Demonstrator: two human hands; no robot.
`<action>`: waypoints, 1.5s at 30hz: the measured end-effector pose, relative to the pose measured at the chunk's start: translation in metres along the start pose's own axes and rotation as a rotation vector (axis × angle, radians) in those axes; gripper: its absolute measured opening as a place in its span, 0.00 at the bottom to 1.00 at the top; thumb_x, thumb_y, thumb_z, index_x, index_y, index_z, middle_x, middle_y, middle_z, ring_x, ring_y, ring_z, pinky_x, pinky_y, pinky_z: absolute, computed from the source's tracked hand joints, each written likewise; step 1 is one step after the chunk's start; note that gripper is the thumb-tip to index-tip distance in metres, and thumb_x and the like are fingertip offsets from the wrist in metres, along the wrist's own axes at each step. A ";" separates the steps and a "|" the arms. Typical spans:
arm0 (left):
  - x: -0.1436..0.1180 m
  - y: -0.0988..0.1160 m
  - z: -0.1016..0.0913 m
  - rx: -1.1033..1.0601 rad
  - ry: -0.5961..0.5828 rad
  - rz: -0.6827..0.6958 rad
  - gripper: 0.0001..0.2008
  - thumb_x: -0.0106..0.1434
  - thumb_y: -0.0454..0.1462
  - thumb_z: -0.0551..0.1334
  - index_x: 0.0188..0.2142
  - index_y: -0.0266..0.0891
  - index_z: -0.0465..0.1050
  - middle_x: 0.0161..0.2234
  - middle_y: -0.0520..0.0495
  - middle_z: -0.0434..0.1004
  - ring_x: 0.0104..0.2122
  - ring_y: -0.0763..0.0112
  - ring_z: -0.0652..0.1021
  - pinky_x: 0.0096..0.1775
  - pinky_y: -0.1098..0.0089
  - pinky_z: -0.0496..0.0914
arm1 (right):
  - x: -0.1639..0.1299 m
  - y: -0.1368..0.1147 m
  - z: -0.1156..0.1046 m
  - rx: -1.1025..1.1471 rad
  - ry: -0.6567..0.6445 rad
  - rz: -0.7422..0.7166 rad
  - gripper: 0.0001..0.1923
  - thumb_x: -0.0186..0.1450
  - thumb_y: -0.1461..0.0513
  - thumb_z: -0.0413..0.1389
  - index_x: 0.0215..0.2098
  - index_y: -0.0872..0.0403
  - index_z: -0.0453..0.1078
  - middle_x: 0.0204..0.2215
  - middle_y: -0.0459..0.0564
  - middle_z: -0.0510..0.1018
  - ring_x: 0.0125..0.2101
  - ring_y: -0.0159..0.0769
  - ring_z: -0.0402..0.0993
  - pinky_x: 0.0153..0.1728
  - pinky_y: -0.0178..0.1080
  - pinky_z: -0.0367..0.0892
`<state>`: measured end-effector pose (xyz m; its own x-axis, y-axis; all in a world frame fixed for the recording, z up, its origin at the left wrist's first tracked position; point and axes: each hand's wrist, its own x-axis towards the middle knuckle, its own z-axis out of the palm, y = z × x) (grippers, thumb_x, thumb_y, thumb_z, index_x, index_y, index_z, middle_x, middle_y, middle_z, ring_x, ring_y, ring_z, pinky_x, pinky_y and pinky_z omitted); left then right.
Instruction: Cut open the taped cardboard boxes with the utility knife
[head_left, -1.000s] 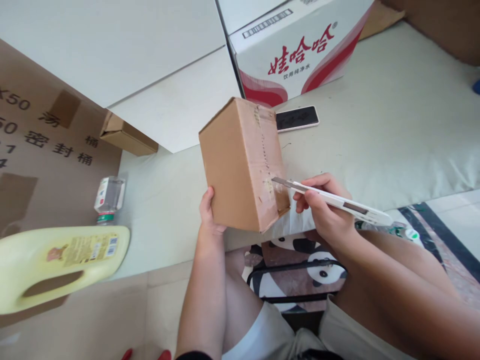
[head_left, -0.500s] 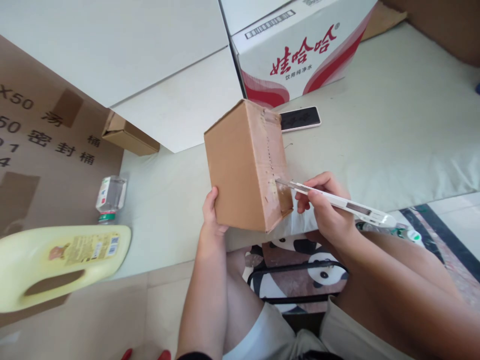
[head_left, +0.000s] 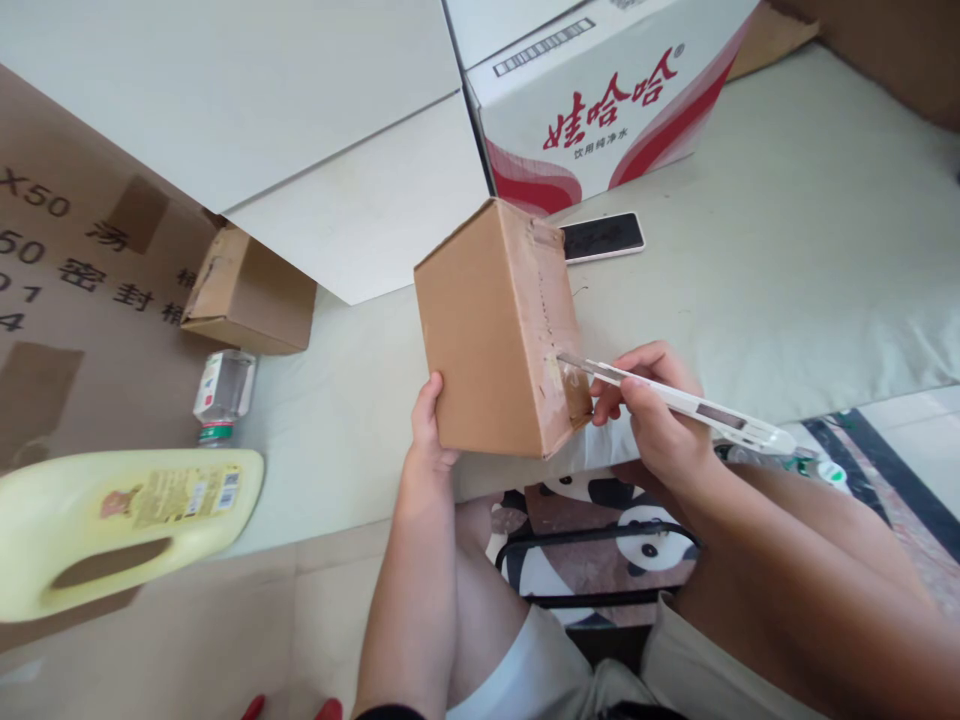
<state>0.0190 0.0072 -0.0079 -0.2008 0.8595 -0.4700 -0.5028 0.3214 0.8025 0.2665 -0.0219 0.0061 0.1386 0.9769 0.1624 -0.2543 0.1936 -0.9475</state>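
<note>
A brown cardboard box (head_left: 480, 340) is tilted up, with a taped, perforated seam down its right-hand side. My left hand (head_left: 429, 425) grips the box at its lower left edge, thumb on the face and the other fingers hidden behind. In my right hand (head_left: 664, 410) is a white utility knife (head_left: 720, 422), held like a pen. Its blade is extended, and the tip touches the taped seam about two thirds of the way down. Behind the box, a phone (head_left: 604, 237) lies on the pale cloth surface, partly covered by it.
A second small cardboard box (head_left: 262, 295) sits at left beside a clear bottle (head_left: 226, 390) and a large yellow jug (head_left: 187, 500). White cartons (head_left: 360, 200) and a red-and-white water carton (head_left: 600, 130) stand at the back. A panda-patterned item (head_left: 600, 540) is between the legs.
The second small box at left has come out further toward the front, showing more of its sides. The held box has turned slightly; the knife tip stays at the seam.
</note>
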 end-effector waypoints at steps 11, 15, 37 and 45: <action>-0.001 0.000 0.002 -0.001 -0.041 0.007 0.15 0.57 0.48 0.69 0.39 0.41 0.80 0.36 0.44 0.86 0.51 0.50 0.83 0.48 0.59 0.79 | -0.001 0.003 -0.003 0.014 -0.037 -0.004 0.09 0.68 0.54 0.59 0.38 0.51 0.68 0.26 0.43 0.81 0.19 0.30 0.75 0.20 0.35 0.65; -0.001 0.000 0.002 0.017 -0.033 -0.003 0.16 0.57 0.49 0.68 0.39 0.41 0.80 0.37 0.44 0.86 0.53 0.49 0.81 0.49 0.58 0.78 | -0.001 0.003 -0.003 0.011 -0.046 -0.011 0.08 0.69 0.55 0.58 0.39 0.51 0.67 0.26 0.42 0.80 0.19 0.30 0.74 0.21 0.34 0.65; -0.006 0.002 0.013 0.007 0.034 -0.005 0.13 0.57 0.47 0.68 0.36 0.41 0.81 0.33 0.47 0.86 0.43 0.56 0.85 0.38 0.65 0.78 | 0.000 -0.001 0.001 -0.026 -0.050 0.033 0.03 0.67 0.62 0.55 0.39 0.49 0.64 0.23 0.40 0.75 0.19 0.30 0.70 0.22 0.35 0.66; -0.004 0.001 0.010 0.002 0.035 -0.007 0.13 0.58 0.46 0.67 0.37 0.40 0.81 0.35 0.45 0.86 0.48 0.53 0.84 0.44 0.62 0.79 | 0.000 0.000 0.000 -0.049 -0.056 0.021 0.05 0.67 0.59 0.55 0.39 0.49 0.63 0.23 0.41 0.75 0.19 0.30 0.69 0.21 0.36 0.66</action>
<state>0.0281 0.0078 -0.0015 -0.2264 0.8427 -0.4884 -0.5025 0.3285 0.7997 0.2661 -0.0215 0.0063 0.0800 0.9845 0.1558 -0.2088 0.1694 -0.9632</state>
